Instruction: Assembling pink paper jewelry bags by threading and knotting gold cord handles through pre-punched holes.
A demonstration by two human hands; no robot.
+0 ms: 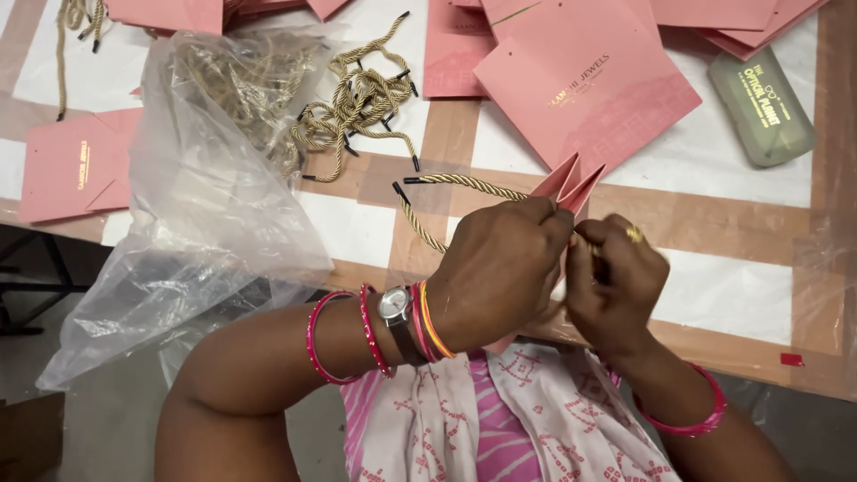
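My left hand [504, 268] and my right hand [611, 281] are pressed together just above the table's near edge, both gripping a folded pink paper bag [569, 183] whose pointed corners stick up between the fingers. A gold twisted cord handle [446, 183] with black tips runs out leftward from my left hand, which also pinches it. My left wrist wears bangles and a watch. A ring shows on my right hand.
A flat pink paper bag [585, 85] lies just beyond my hands, with more pink bags [71, 165] at the left and along the far edge. A heap of gold cords [361, 103] sits beside a crumpled clear plastic bag [196, 205]. A green case [763, 107] lies at the right.
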